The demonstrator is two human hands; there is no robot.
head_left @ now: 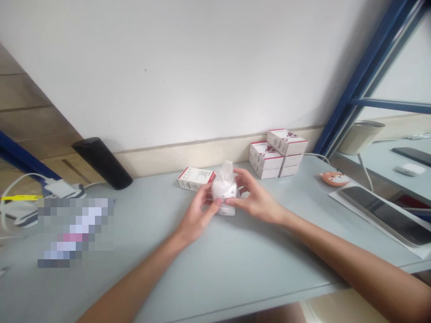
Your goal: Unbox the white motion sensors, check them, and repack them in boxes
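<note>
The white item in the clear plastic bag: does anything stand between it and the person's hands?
Nothing solid does. The left hand and right hand touch the clear plastic bag around the white item, so only that thin plastic seems to lie between them.

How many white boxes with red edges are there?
6, though the pile may hide more. 5 boxes are stacked against the wall, and 1 box lies just behind the left hand.
</note>
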